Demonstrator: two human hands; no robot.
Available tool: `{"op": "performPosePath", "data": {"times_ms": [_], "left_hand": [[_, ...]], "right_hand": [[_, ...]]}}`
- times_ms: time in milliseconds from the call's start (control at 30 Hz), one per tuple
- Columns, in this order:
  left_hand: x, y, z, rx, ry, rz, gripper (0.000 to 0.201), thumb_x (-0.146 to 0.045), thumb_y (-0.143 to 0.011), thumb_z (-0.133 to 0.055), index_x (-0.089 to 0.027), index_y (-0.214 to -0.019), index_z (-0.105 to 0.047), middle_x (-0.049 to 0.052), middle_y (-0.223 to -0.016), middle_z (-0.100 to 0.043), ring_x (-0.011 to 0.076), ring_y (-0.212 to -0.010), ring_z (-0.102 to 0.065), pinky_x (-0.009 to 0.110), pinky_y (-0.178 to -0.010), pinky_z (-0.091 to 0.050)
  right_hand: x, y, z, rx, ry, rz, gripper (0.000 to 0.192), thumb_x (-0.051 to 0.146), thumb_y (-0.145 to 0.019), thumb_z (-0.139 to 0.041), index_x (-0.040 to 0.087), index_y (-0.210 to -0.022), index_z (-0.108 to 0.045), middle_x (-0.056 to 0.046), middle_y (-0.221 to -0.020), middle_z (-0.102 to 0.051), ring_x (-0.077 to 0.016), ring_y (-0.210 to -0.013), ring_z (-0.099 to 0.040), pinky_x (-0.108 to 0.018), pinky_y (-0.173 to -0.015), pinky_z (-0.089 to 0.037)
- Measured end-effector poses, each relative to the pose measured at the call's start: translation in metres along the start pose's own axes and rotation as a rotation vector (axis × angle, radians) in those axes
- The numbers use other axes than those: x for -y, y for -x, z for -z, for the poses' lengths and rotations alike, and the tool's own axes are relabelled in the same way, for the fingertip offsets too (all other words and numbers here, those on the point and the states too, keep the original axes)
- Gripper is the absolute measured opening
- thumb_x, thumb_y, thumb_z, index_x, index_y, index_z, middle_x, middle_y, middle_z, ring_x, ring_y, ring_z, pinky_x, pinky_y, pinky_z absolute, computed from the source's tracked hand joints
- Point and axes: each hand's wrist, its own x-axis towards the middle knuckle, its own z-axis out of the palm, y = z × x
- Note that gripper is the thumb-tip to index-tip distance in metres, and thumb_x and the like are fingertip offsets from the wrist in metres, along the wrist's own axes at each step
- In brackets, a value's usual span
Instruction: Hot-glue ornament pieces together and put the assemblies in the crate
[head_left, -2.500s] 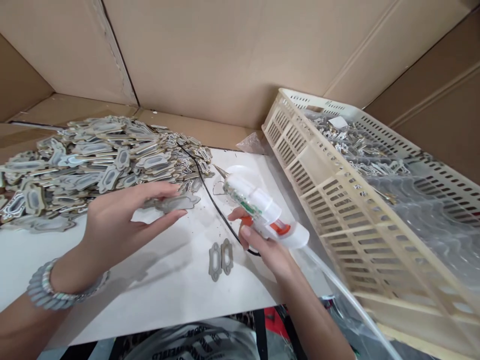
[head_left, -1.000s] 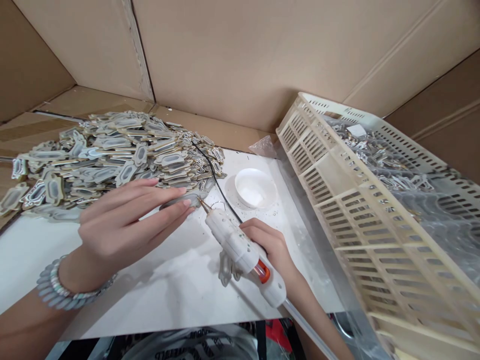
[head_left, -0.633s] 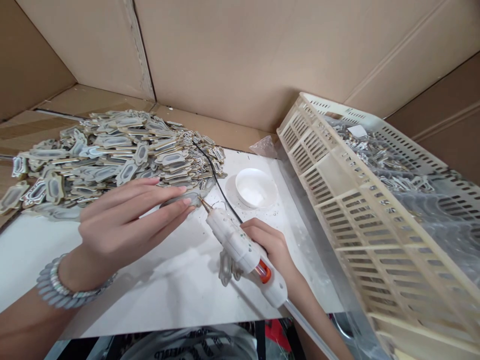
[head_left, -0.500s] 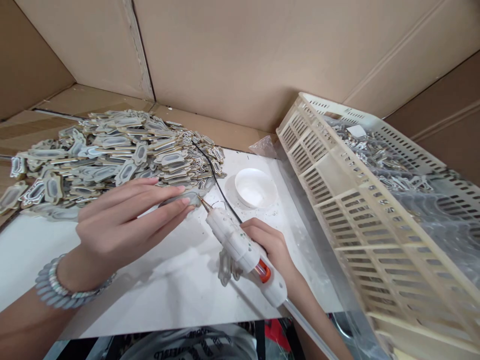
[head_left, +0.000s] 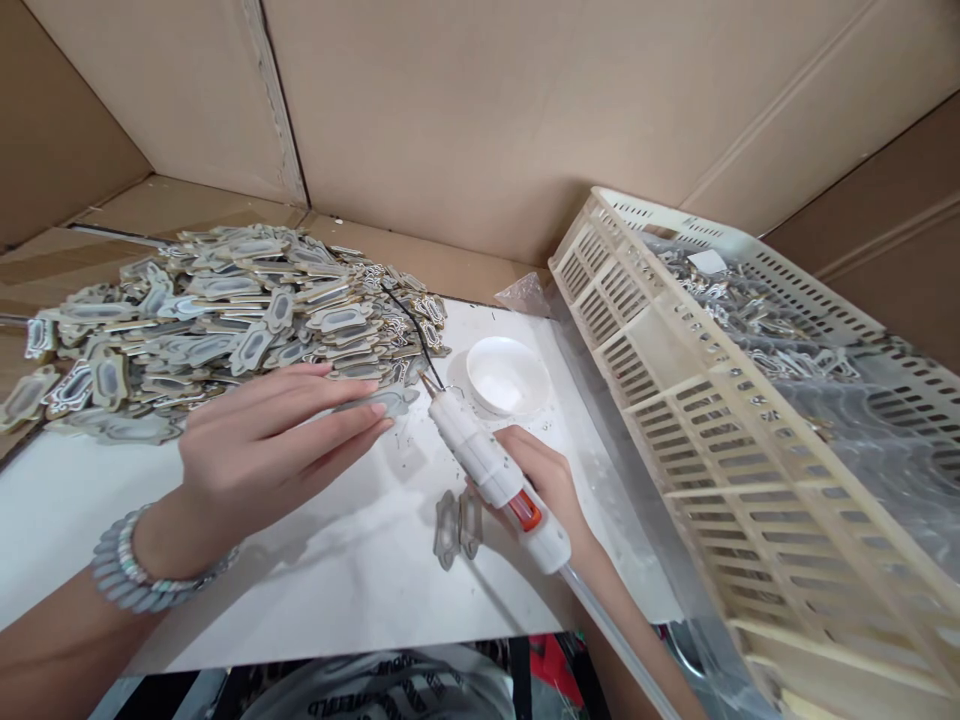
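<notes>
Left hand (head_left: 262,450) presses flat piece (head_left: 379,402) under fingertips; right hand (head_left: 544,480) grips glue gun (head_left: 495,470) beside it

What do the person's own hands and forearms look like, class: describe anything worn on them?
Both forearms are bare, with no sleeves or gloves. The left hand has a chunky beaded bracelet in pale grey, iridescent tones at the wrist. The right hand shows no jewellery. The fingernails are plain and fairly short.

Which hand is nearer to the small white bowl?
Right. The right hand, holding the glue gun, sits just below the bowl; the left hand is farther to its left, pressing a flat piece.
</notes>
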Motion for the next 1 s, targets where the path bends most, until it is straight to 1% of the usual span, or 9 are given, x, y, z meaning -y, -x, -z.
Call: {"op": "performPosePath", "data": {"times_ms": [100, 167, 300, 467, 700, 767, 867, 933, 1000], "left_hand": [[0.002, -0.002, -0.003, -0.016, 0.075, 0.027, 0.010, -0.017, -0.086, -0.075, -0.022, -0.087, -0.066, -0.003, -0.086, -0.077, 0.0129, -0.074, -0.072, 0.031, -0.081, -0.063], [0.011, -0.004, -0.002, -0.005, 0.056, 0.156, 0.007, -0.025, -0.088, -0.073, -0.024, -0.087, -0.066, -0.004, -0.086, -0.076, 0.0140, -0.077, -0.072, 0.029, -0.080, -0.060], [0.050, -0.008, 0.002, 0.085, -0.096, 0.574, 0.033, -0.053, -0.092, -0.061, -0.021, -0.096, -0.068, 0.000, -0.100, -0.075, 0.0160, -0.072, -0.067, 0.031, -0.082, -0.053], [0.098, -0.018, -0.002, 0.157, -0.166, 0.783, 0.042, -0.052, -0.089, -0.060, -0.015, -0.107, -0.068, 0.005, -0.101, -0.073, 0.0218, -0.097, -0.067, 0.038, -0.099, -0.047], [0.107, -0.034, -0.019, 0.296, -0.107, 0.694, 0.047, -0.054, -0.090, -0.057, -0.014, -0.112, -0.068, 0.003, -0.099, -0.073, 0.0245, -0.104, -0.060, 0.048, -0.103, -0.044], [0.102, -0.037, -0.017, 0.260, -0.117, 0.706, 0.050, -0.054, -0.091, -0.056, -0.013, -0.117, -0.066, 0.004, -0.107, -0.072, 0.0228, -0.101, -0.059, 0.047, -0.101, -0.045], [0.081, -0.039, -0.009, 0.133, -0.022, 0.679, 0.040, -0.043, -0.091, -0.058, -0.012, -0.115, -0.064, 0.002, -0.100, -0.072, 0.0148, -0.082, -0.058, 0.034, -0.088, -0.049], [0.058, -0.038, -0.004, 0.180, 0.205, 0.510, 0.025, -0.029, -0.090, -0.057, -0.015, -0.110, -0.064, -0.001, -0.093, -0.071, 0.0097, -0.069, -0.055, 0.024, -0.073, -0.047], [0.031, -0.035, -0.004, 0.419, 0.417, 0.221, 0.025, -0.014, -0.089, -0.049, -0.023, -0.105, -0.065, -0.004, -0.094, -0.069, 0.0099, -0.078, -0.059, 0.020, -0.071, -0.046]], "right_hand": [[-0.001, -0.001, 0.001, -0.061, 0.038, 0.007, 0.015, 0.011, -0.077, -0.062, 0.022, -0.073, -0.053, 0.000, -0.077, -0.059, -0.0140, -0.066, -0.056, -0.024, -0.059, -0.043], [-0.001, -0.001, 0.001, -0.092, 0.061, 0.003, 0.016, 0.013, -0.081, -0.061, 0.022, -0.073, -0.051, 0.001, -0.077, -0.060, -0.0139, -0.065, -0.056, -0.024, -0.058, -0.042], [-0.001, -0.002, 0.001, -0.116, 0.075, 0.016, 0.015, 0.014, -0.082, -0.061, 0.022, -0.073, -0.051, 0.001, -0.079, -0.062, -0.0142, -0.067, -0.058, -0.025, -0.059, -0.043], [0.000, -0.002, -0.001, -0.115, 0.033, 0.033, 0.011, 0.014, -0.080, -0.062, 0.022, -0.076, -0.055, 0.000, -0.079, -0.063, -0.0143, -0.066, -0.058, -0.025, -0.060, -0.045], [-0.003, -0.003, -0.001, -0.127, 0.054, 0.023, 0.010, 0.016, -0.078, -0.064, 0.022, -0.076, -0.056, 0.001, -0.074, -0.059, -0.0138, -0.063, -0.055, -0.024, -0.056, -0.043], [-0.003, -0.003, -0.001, -0.140, 0.052, 0.031, 0.010, 0.016, -0.079, -0.063, 0.021, -0.076, -0.055, 0.001, -0.074, -0.059, -0.0136, -0.063, -0.055, -0.024, -0.056, -0.042], [-0.002, -0.003, 0.000, -0.165, 0.044, 0.029, 0.014, 0.017, -0.081, -0.063, 0.022, -0.073, -0.053, 0.001, -0.074, -0.059, -0.0129, -0.062, -0.055, -0.024, -0.055, -0.042], [0.000, -0.004, 0.001, -0.179, 0.042, 0.028, 0.017, 0.017, -0.082, -0.063, 0.022, -0.071, -0.051, 0.002, -0.074, -0.059, -0.0125, -0.062, -0.056, -0.024, -0.055, -0.041], [0.001, -0.005, 0.002, -0.189, 0.046, 0.021, 0.017, 0.018, -0.083, -0.063, 0.022, -0.070, -0.051, 0.001, -0.075, -0.060, -0.0127, -0.063, -0.057, -0.024, -0.055, -0.041]]}}
